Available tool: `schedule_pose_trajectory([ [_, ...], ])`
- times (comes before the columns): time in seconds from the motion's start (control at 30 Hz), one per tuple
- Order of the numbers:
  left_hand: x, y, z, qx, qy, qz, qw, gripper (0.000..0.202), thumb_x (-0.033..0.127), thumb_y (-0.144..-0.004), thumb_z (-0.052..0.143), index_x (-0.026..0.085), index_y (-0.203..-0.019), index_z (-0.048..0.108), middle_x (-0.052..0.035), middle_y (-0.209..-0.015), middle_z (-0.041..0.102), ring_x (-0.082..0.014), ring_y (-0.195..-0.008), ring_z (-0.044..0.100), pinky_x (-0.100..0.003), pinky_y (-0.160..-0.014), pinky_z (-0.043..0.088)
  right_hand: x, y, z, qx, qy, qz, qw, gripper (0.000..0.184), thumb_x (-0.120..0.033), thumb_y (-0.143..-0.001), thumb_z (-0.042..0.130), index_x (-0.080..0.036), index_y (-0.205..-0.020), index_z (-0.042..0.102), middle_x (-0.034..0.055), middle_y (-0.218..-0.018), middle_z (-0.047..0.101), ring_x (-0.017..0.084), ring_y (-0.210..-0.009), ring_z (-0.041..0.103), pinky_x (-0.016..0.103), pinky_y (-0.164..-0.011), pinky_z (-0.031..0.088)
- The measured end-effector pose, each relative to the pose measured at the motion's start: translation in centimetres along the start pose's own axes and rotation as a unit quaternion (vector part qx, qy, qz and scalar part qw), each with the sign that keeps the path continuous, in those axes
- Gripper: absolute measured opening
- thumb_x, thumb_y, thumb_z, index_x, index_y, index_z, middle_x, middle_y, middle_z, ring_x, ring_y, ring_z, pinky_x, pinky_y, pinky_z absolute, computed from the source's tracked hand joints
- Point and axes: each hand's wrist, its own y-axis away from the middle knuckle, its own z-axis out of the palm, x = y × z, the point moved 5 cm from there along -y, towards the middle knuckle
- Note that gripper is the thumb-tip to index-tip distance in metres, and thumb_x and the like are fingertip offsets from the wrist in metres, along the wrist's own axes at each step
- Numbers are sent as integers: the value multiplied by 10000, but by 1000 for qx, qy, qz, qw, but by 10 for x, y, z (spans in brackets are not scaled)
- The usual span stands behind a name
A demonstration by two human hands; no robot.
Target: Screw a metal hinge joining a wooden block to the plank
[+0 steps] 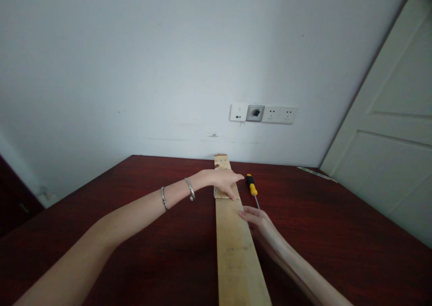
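Note:
A long pale wooden board (pixel 234 252) runs away from me over the dark red table. Across its far part is a rough seam, beyond which lies a paler section with a torn, chipped surface (pixel 222 163); whether this is a separate piece I cannot tell. My left hand (pixel 222 180) rests flat over that section, thumb and forefinger spread, the forefinger reaching past the right edge. Lower down, my right hand (pixel 257 220) grips the board's right edge, thumb on top and the other fingers partly hidden. Just beyond it lies a screwdriver (pixel 251 184) with a black and yellow handle.
The dark red tabletop (pixel 324 220) meets a white wall (pixel 135 72) at the back. Sockets (pixel 278 114) and a switch plate are set in the wall, right of centre. A thin strip (pixel 317 174) lies at the back right, near a white panelled door (pixel 388 117).

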Motion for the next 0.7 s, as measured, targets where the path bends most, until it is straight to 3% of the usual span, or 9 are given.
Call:
schedule_pose_trajectory([
  [0.17,-10,11,-14,37,65,26,997,1072,430,-678,724,56,-1497,141,-213,-1422,419,-321,-1256,453,-376,-1014,380,-4,3,2,-2,0,-10,1000,301,-364,-691,752,-148,-896,712,78,-875,761,205,-790,708,313,-771,500],
  [0.3,-20,35,-32,82,102,28,991,915,378,-674,711,88,-1431,286,-171,-1361,467,-309,-1226,467,-371,-1018,373,-9,7,4,-6,-4,-23,1000,303,-352,-700,743,-145,-920,713,83,-885,761,210,-783,709,319,-768,507],
  [0.4,-32,55,-40,100,95,14,990,898,360,-667,696,117,-1428,287,-160,-1418,406,-327,-1302,380,-396,-1070,314,-10,7,2,-2,-9,-28,1000,301,-347,-703,746,-146,-924,714,84,-888,760,210,-784,710,313,-754,510],
  [0.47,-45,67,-39,92,91,-17,991,932,341,-649,693,120,-1444,259,-158,-1396,432,-325,-1275,410,-390,-1053,331,-10,5,0,1,-10,-31,999,300,-345,-705,746,-147,-928,714,84,-892,760,212,-786,710,312,-752,510],
  [0.57,-64,81,-28,34,94,-70,993,961,323,-628,694,133,-1455,242,-124,-1257,558,-294,-1134,530,-360,-966,408,-10,4,-3,-1,-15,-33,999,288,-341,-718,738,-145,-929,715,79,-882,760,201,-769,707,303,-750,509],
  [0.7,-76,90,-11,-19,61,-136,989,1024,384,-586,730,119,-1454,257,-151,-1337,518,-331,-1230,456,-382,-1017,371,-14,5,-3,-1,-20,-38,999,284,-335,-735,727,-144,-944,716,77,-884,759,196,-773,704,299,-757,506],
])
